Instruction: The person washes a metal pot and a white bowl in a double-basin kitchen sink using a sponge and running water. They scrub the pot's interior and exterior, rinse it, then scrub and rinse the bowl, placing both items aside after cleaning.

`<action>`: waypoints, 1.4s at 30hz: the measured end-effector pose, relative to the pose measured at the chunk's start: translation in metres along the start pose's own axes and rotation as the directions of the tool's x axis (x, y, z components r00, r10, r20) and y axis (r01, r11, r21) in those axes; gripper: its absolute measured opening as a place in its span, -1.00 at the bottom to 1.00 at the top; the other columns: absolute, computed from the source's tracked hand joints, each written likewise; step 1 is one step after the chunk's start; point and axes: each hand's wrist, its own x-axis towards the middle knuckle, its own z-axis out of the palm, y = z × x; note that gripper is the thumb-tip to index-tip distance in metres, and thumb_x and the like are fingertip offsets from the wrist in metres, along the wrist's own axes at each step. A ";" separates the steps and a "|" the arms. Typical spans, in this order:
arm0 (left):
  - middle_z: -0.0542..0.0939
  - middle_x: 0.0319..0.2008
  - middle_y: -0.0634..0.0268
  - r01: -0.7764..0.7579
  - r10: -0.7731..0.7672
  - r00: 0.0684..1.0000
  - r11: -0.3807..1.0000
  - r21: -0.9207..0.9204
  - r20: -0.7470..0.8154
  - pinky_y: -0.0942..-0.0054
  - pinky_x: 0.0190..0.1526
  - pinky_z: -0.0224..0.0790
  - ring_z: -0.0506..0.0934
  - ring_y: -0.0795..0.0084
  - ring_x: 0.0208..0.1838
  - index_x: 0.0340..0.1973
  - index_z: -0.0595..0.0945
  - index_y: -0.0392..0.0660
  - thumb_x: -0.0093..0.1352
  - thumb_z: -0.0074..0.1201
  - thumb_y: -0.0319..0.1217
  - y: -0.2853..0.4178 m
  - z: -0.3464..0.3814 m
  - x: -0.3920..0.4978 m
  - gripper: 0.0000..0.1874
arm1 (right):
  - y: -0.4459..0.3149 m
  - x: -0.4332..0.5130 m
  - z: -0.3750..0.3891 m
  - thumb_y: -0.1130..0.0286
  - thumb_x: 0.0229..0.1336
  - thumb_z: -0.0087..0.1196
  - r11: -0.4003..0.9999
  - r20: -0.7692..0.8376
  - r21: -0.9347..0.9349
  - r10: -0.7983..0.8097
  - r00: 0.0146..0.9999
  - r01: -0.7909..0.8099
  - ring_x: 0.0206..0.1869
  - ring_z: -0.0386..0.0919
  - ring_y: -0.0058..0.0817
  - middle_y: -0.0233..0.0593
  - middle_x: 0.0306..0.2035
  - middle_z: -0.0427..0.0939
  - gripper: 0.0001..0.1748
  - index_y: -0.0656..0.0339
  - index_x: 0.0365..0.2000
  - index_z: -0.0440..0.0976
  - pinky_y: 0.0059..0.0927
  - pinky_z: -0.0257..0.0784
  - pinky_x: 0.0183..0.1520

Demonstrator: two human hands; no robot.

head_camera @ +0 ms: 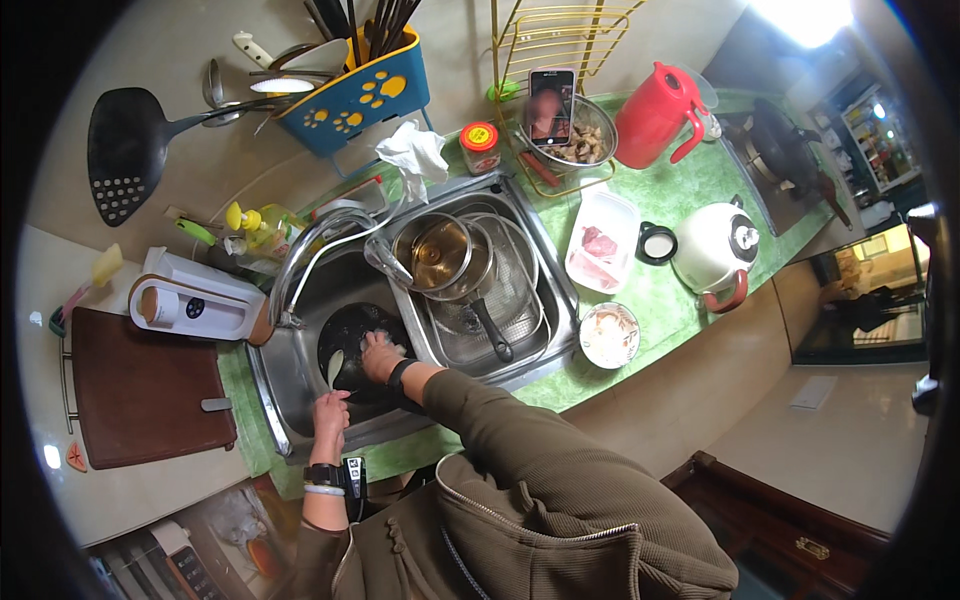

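Observation:
In the left basin of a steel sink (291, 375) sits a dark round pan or bowl (337, 326). My left hand (331, 420) is closed around the end of a pale spoon (335, 365), whose bowl hangs over the pan's left side. My right hand (381, 358) is inside the dark pan, on something whitish and translucent; whether the fingers grip it cannot be made out. A curved steel faucet (281, 281) stands above the basin. To the right, the other basin holds a glass pot (433, 253) and a mesh strainer with a black handle (491, 330).
On the green counter are a white tray of raw meat (602, 238), a patterned bowl (609, 336), a white kettle (716, 247) and a red jug (652, 116). A phone (551, 107) leans at a gold rack. A brown board (150, 386) lies left; a utensil holder (364, 94) hangs behind.

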 end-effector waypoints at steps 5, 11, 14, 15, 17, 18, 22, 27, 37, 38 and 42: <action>0.23 -0.72 0.51 0.090 -0.075 0.994 0.974 -0.209 0.079 0.66 -0.79 -0.16 0.11 0.73 -0.78 -0.32 0.52 -0.27 0.42 -0.25 -0.37 0.008 -0.004 -0.011 -0.73 | 0.003 0.005 0.007 0.22 0.04 0.06 0.998 -0.073 0.000 -0.066 0.995 0.066 -0.07 0.48 -0.19 -0.03 -0.16 0.55 -0.65 0.24 -0.25 0.58 -0.16 0.42 -0.12; 0.25 -0.72 0.46 0.172 -0.145 0.982 0.949 -0.265 0.119 0.67 -0.79 -0.15 0.13 0.70 -0.77 -0.32 0.46 -0.25 0.42 -0.28 -0.36 0.012 -0.002 -0.002 -0.75 | -0.014 -0.014 -0.031 0.25 -0.15 0.16 0.668 -0.294 0.697 -0.063 0.954 0.259 -0.27 0.59 -0.12 0.07 -0.43 0.57 -0.67 0.27 -0.38 0.54 -0.24 0.46 -0.19; 0.27 -0.72 0.43 0.083 -0.064 0.994 0.970 -0.229 0.090 0.66 -0.79 -0.11 0.18 0.66 -0.78 -0.44 0.38 -0.17 0.44 -0.29 -0.31 0.022 0.009 -0.007 -0.74 | -0.022 -0.027 -0.044 0.28 -0.23 0.20 0.673 -0.307 0.656 -0.174 0.936 0.340 -0.32 0.58 -0.14 -0.04 -0.44 0.58 -0.69 0.21 -0.41 0.51 -0.28 0.46 -0.22; 0.28 -0.72 0.43 0.054 -0.041 0.997 0.974 -0.220 0.064 0.65 -0.79 -0.10 0.19 0.66 -0.78 -0.45 0.37 -0.15 0.44 -0.29 -0.30 0.025 0.012 -0.011 -0.74 | -0.020 -0.030 -0.047 0.29 -0.24 0.20 0.684 -0.324 0.650 -0.145 0.935 0.331 -0.33 0.58 -0.17 -0.06 -0.45 0.58 -0.71 0.20 -0.43 0.50 -0.29 0.46 -0.22; 0.31 -0.74 0.42 0.001 -0.002 0.998 1.000 0.026 0.059 0.61 -0.79 -0.04 0.23 0.62 -0.79 -0.45 0.46 -0.16 0.44 -0.33 -0.28 0.030 0.014 -0.020 -0.68 | -0.017 -0.033 -0.051 0.32 -0.26 0.22 0.730 -0.287 0.619 -0.133 0.949 0.290 -0.36 0.58 -0.22 -0.10 -0.48 0.58 -0.74 0.20 -0.47 0.49 -0.31 0.46 -0.23; 0.30 -0.74 0.42 -0.003 0.002 0.999 1.000 0.019 0.053 0.61 -0.79 -0.06 0.20 0.63 -0.79 -0.45 0.46 -0.19 0.45 -0.35 -0.26 0.029 0.016 -0.026 -0.64 | -0.016 -0.035 -0.053 0.34 -0.28 0.24 0.687 -0.244 0.673 -0.144 0.959 0.274 -0.43 0.56 -0.31 -0.13 -0.52 0.57 -0.77 0.20 -0.54 0.47 -0.34 0.46 -0.28; 0.29 -0.78 0.43 -0.043 0.046 0.998 0.997 0.065 -0.044 0.58 -0.81 -0.06 0.21 0.59 -0.81 -0.51 0.47 -0.19 0.46 -0.34 -0.20 0.007 0.018 -0.046 -0.58 | -0.021 -0.047 -0.058 0.37 -0.31 0.20 0.656 -0.261 0.684 -0.189 0.947 0.319 -0.44 0.58 -0.17 -0.05 -0.53 0.58 -0.85 0.22 -0.61 0.53 -0.29 0.49 -0.31; 0.33 -0.81 0.34 0.020 -0.018 0.994 1.000 0.022 -0.112 0.46 -0.83 0.03 0.27 0.49 -0.84 -0.61 0.47 -0.21 0.45 -0.32 -0.18 -0.037 0.024 -0.050 -0.53 | -0.046 -0.067 -0.051 0.37 -0.26 0.19 0.877 -0.311 0.372 -0.191 0.931 0.305 -0.36 0.60 -0.13 0.02 -0.50 0.58 -0.85 0.22 -0.58 0.57 -0.23 0.52 -0.23; 0.42 -0.81 0.17 0.084 -0.114 0.967 0.987 -0.138 -0.230 0.31 -0.74 0.20 0.42 0.29 -0.79 -0.68 0.46 -0.29 0.41 -0.17 -0.32 -0.083 0.005 -0.032 -0.57 | -0.056 -0.044 -0.008 0.26 0.07 0.00 0.985 -0.133 0.088 -0.137 0.982 0.149 0.02 0.41 0.01 0.16 0.04 0.30 -0.52 0.30 -0.02 0.38 -0.21 0.43 0.03; 0.39 -0.81 0.20 0.066 -0.090 0.968 0.992 -0.111 -0.234 0.34 -0.75 0.17 0.40 0.34 -0.79 -0.68 0.43 -0.29 0.38 -0.17 -0.39 -0.082 0.007 -0.031 -0.62 | -0.051 -0.045 -0.008 0.25 0.07 0.00 0.987 -0.057 -0.011 -0.162 0.985 0.162 0.06 0.37 0.02 0.16 0.07 0.27 -0.51 0.29 0.00 0.37 -0.19 0.42 0.05; 0.30 -0.78 0.34 0.084 -0.108 0.976 0.988 -0.131 -0.188 0.48 -0.78 0.04 0.28 0.50 -0.79 -0.64 0.33 -0.16 0.36 -0.22 -0.46 -0.075 0.028 -0.024 -0.72 | -0.036 -0.064 -0.010 0.25 0.06 -0.03 0.974 0.041 -0.079 -0.208 0.977 0.211 0.17 0.26 0.07 0.17 0.15 0.19 -0.50 0.26 0.02 0.37 -0.08 0.36 0.11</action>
